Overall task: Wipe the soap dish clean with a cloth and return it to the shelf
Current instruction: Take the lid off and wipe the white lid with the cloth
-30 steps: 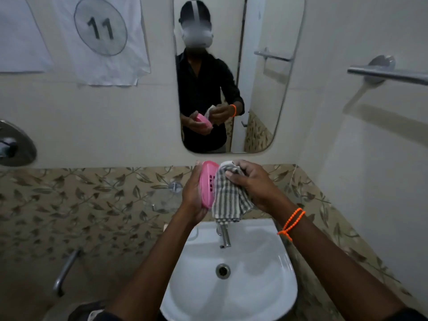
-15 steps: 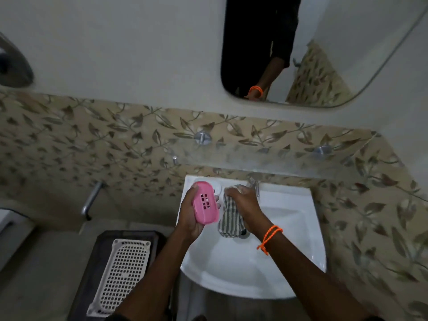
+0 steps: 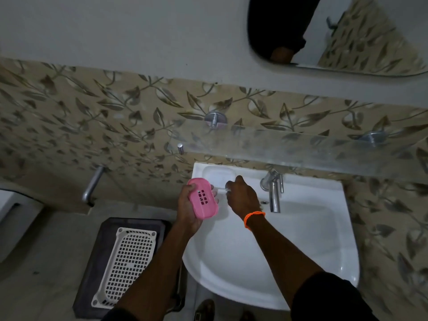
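At centre frame we see the left hand (image 3: 188, 213) gripping the pink slotted plastic soap dish (image 3: 203, 198) over the white ceramic basin's (image 3: 308, 246) left rim, while the right hand's (image 3: 240, 198) grasp cannot be told.

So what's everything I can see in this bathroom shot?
soap dish: one, pink, held in the left hand over the sink's left edge
sink: one, white, below the shelf
tap: one, chrome, at the sink's back
glass shelf: one, clear, on the wall above the sink
mirror: one, top right
basket: one, white, on a dark stand left of the sink
wristband: one, orange, right wrist
left hand: grips the dish
right hand: at the sink's moulded soap recess; cloth not visible
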